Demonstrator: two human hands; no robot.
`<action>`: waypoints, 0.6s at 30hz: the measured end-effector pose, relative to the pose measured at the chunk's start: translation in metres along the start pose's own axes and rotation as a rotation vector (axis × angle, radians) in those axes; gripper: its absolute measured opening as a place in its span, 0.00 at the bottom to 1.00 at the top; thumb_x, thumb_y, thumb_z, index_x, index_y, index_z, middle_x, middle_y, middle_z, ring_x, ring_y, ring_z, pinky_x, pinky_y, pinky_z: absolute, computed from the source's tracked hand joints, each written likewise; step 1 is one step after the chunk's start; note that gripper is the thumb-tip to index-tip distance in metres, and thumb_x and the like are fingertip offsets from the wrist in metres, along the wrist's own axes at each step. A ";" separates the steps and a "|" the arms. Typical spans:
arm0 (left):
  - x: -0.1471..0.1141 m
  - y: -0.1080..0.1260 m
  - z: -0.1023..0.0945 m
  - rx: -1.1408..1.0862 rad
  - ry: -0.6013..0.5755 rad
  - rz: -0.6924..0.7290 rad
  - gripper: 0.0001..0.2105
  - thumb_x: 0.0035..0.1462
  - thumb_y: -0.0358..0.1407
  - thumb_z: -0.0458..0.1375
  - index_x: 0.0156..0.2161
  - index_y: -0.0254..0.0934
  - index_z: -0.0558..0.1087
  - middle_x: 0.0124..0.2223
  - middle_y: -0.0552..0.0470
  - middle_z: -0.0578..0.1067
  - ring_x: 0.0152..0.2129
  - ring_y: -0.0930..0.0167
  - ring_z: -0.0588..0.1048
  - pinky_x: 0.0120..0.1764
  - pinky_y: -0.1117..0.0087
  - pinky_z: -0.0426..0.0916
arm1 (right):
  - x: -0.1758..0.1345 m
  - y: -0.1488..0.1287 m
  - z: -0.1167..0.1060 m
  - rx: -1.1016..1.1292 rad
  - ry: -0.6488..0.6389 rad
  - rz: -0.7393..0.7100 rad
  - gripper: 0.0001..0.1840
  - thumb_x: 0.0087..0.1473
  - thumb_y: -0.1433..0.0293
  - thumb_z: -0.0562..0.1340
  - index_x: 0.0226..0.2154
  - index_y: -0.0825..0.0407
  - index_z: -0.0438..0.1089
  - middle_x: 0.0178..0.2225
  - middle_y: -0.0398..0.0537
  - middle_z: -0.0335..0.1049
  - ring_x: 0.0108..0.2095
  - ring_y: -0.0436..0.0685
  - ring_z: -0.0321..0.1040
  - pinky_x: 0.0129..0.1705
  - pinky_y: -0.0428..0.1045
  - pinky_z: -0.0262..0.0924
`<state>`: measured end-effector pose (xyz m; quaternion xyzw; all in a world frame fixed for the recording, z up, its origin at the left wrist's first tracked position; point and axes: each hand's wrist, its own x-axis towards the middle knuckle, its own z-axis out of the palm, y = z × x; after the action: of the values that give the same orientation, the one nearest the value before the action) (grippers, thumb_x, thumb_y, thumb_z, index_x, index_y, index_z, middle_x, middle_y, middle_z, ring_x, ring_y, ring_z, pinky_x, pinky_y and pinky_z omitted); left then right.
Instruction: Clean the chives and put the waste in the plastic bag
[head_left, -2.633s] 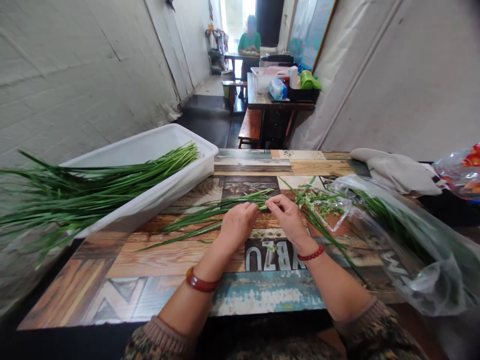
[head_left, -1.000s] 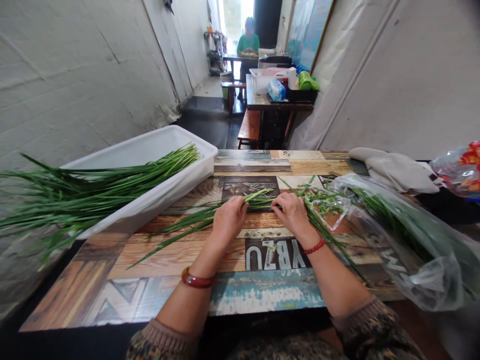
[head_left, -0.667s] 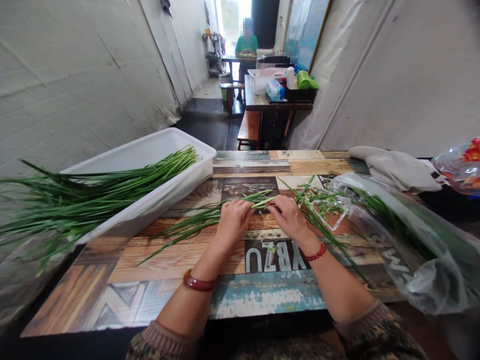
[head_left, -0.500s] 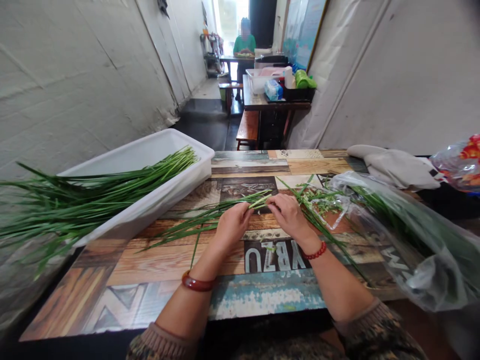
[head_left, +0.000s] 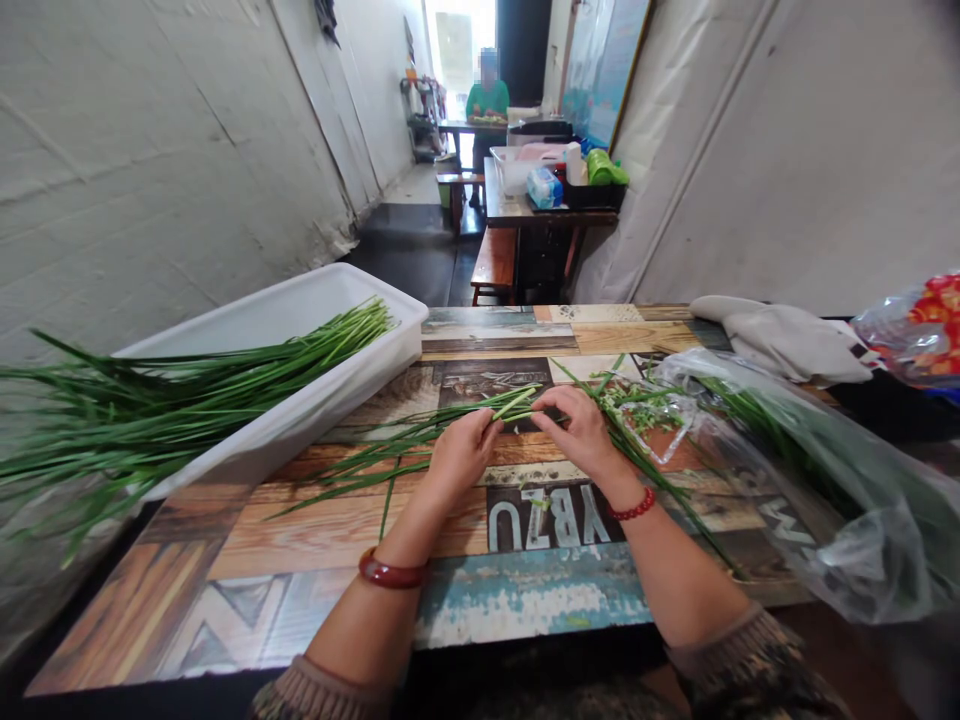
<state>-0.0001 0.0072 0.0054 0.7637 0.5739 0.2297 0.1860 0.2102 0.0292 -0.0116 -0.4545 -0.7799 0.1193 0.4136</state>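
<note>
My left hand [head_left: 466, 445] is closed around a few garlic chives [head_left: 375, 455], whose long green leaves trail left over the table. Their pale stem ends [head_left: 514, 403] stick out past my left thumb and forefinger. At those ends, my right hand [head_left: 576, 425] has its thumb and forefinger tips close together around a stem. More loose chives and pale green trimmings [head_left: 649, 405] lie just beyond my right hand. A white plastic tub [head_left: 375, 283] at the left holds a large bunch of chives [head_left: 225, 390], with leaves hanging over its edge.
A clear plastic bag [head_left: 832, 440] with more chives lies at the right of the patterned table [head_left: 262, 535]. Behind it are a grey cloth [head_left: 780, 335] and a red-patterned package [head_left: 930, 320]. Farther back stand a bench [head_left: 495, 258], a laden table [head_left: 517, 212] and a seated person [head_left: 487, 100].
My right thumb and forefinger have spread a little, leaving a gap behind their tips. The stem ends in my left hand have shifted slightly. The tub has not moved.
</note>
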 end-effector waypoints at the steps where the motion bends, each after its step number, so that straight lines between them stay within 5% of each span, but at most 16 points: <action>1: 0.000 -0.001 0.001 -0.018 -0.005 0.008 0.13 0.64 0.39 0.48 0.27 0.38 0.63 0.27 0.55 0.68 0.25 0.73 0.63 0.30 0.73 0.54 | 0.000 -0.002 0.000 -0.007 -0.022 -0.018 0.05 0.57 0.65 0.62 0.33 0.48 0.73 0.37 0.47 0.75 0.42 0.58 0.68 0.48 0.54 0.58; 6: 0.001 -0.005 0.007 -0.112 -0.024 0.043 0.15 0.63 0.40 0.48 0.26 0.37 0.62 0.25 0.56 0.65 0.24 0.73 0.61 0.29 0.73 0.53 | -0.001 -0.010 0.004 0.041 -0.054 -0.021 0.08 0.59 0.66 0.60 0.30 0.49 0.72 0.33 0.47 0.73 0.39 0.56 0.66 0.45 0.53 0.57; 12: 0.002 -0.008 0.009 -0.139 -0.012 0.042 0.13 0.63 0.40 0.48 0.27 0.38 0.61 0.25 0.56 0.64 0.24 0.73 0.61 0.29 0.73 0.52 | -0.002 0.000 0.013 0.341 0.131 0.338 0.13 0.60 0.61 0.56 0.32 0.51 0.69 0.29 0.43 0.69 0.31 0.53 0.64 0.35 0.48 0.58; 15: 0.004 -0.010 0.006 -0.126 0.064 -0.043 0.13 0.63 0.40 0.48 0.27 0.38 0.62 0.24 0.57 0.62 0.23 0.73 0.60 0.29 0.72 0.51 | -0.001 0.018 0.007 0.294 0.209 0.393 0.17 0.62 0.59 0.53 0.29 0.51 0.69 0.28 0.44 0.69 0.31 0.54 0.66 0.36 0.48 0.58; 18: 0.005 -0.012 0.004 -0.162 0.138 -0.066 0.09 0.61 0.40 0.50 0.33 0.38 0.66 0.27 0.57 0.65 0.25 0.73 0.63 0.31 0.73 0.53 | -0.001 0.029 -0.001 0.069 0.128 0.278 0.19 0.63 0.62 0.51 0.30 0.51 0.73 0.32 0.48 0.73 0.36 0.56 0.67 0.42 0.51 0.58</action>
<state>-0.0064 0.0148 -0.0042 0.7091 0.5900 0.3210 0.2145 0.2289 0.0448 -0.0279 -0.5502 -0.6771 0.1727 0.4571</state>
